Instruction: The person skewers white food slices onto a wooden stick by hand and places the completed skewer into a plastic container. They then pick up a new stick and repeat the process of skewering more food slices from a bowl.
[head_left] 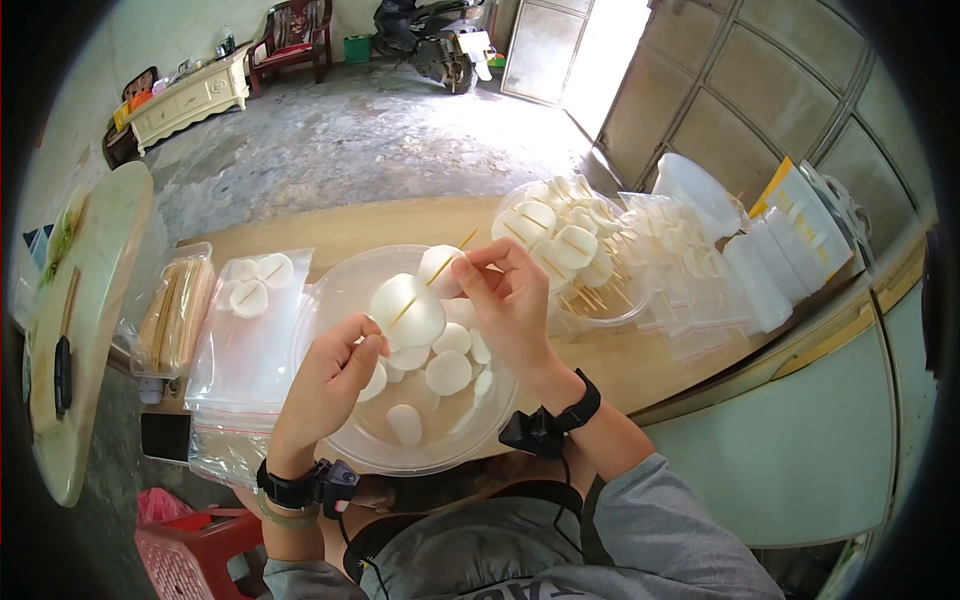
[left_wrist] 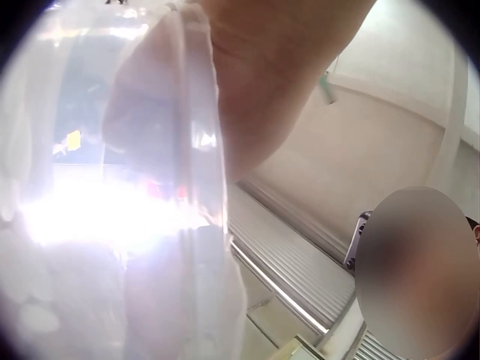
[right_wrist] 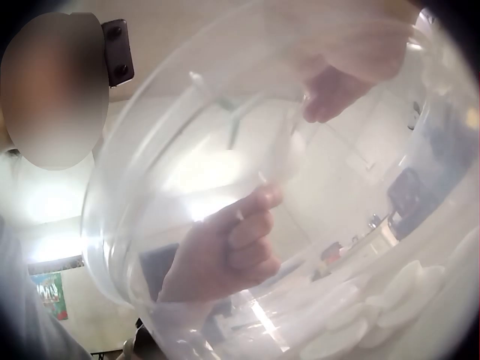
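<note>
Between my hands a thin wooden skewer (head_left: 468,239) runs slantwise through two white round slices, a larger one (head_left: 418,322) and a smaller one (head_left: 433,262). My left hand (head_left: 335,375) pinches the skewer's lower end, with thumb and fingertips at the larger slice's edge. The thumb and fingers of my right hand (head_left: 512,305) pinch the smaller slice by its right edge. Below them a clear plastic tub (head_left: 345,445) holds several loose white slices (head_left: 448,373). The right wrist view shows both hands through the tub's clear wall (right_wrist: 112,217).
Skewered slices (head_left: 575,245) fill a clear container at the right, beside plastic bags (head_left: 690,290). Left of the tub lie flat clear bags (head_left: 235,350) with a few slices on top, and a packet of sticks (head_left: 172,315). A knife (head_left: 63,370) rests on a side table.
</note>
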